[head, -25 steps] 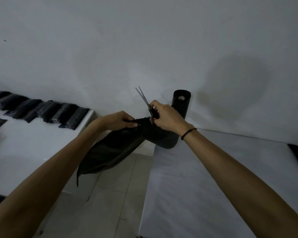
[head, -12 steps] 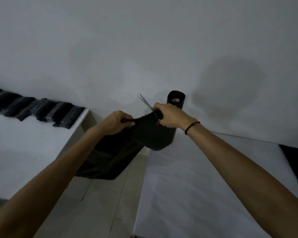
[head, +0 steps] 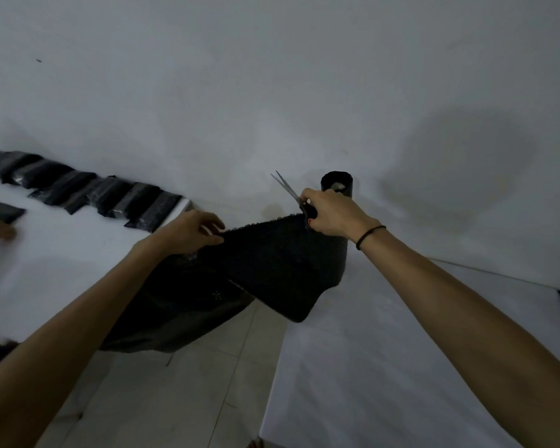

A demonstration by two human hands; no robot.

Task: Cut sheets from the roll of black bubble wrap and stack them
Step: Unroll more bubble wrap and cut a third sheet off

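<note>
White wall (head: 272,76) behind two white counters, with tiled floor (head: 175,399) in the gap between them. On the right counter (head: 369,367), close to the wall, stands the roll of black bubble wrap (head: 337,185), upright, its hollow core visible at the top. A length of wrap, the sheet (head: 272,263), is drawn off the roll leftward across the gap. Its upper edge runs taut between the two hands, while its lower part sags toward the floor.

The left hand (head: 191,231) pinches the sheet's upper edge, fingers curled over it. The right hand (head: 330,211), with a dark band (head: 370,236) on its wrist, grips the scissors (head: 286,187) by the handles at the upper edge just beside the roll. The blades point up and to the left, slightly parted, clear of the material.

On the left counter (head: 62,253) a row of dark overlapping bundles (head: 110,195) lies along the wall — whether these are finished sheets cannot be told.

Progress, as judged: the sheet is pulled out and tensioned but not yet cut, since no slit shows along its exposed edge. Remaining — bring the blades to the edge, cut down beside the roll, carry the freed sheet to the stack, and repeat.
</note>
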